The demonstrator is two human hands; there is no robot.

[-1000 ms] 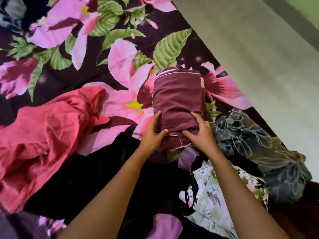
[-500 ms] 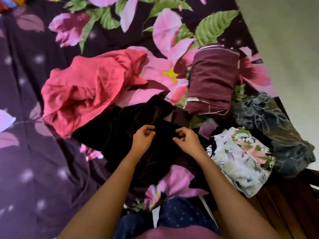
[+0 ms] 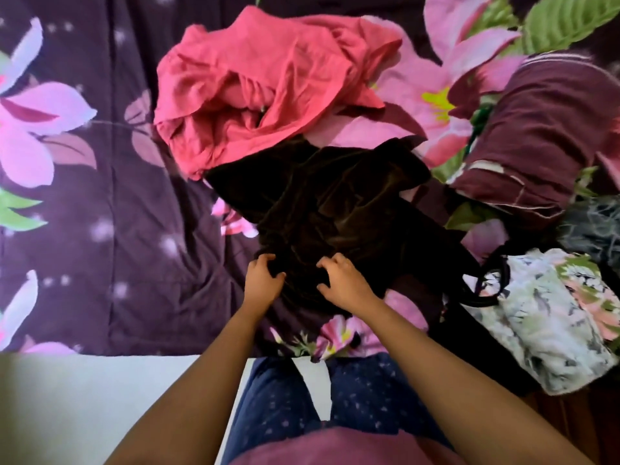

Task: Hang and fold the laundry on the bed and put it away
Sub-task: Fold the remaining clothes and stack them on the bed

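A crumpled dark brown velvet garment [image 3: 328, 203] lies in the middle of the bed's near edge. My left hand [image 3: 263, 280] grips its near left edge with curled fingers. My right hand [image 3: 342, 280] digs curled fingers into the same cloth a little to the right. Behind it lies a crumpled red-pink garment [image 3: 261, 85]. A folded maroon garment [image 3: 536, 142] rests at the right on the floral bedsheet [image 3: 100, 196].
A folded white floral garment [image 3: 543, 317] with a black strap lies at the right near the bed's edge. A dark grey patterned cloth [image 3: 593, 226] sits behind it. The pale floor [image 3: 84, 397] shows below the bed edge, with my legs at the bottom.
Both hands left the folded maroon garment, came back toward me and took hold of the dark velvet garment. The view swung left and down.
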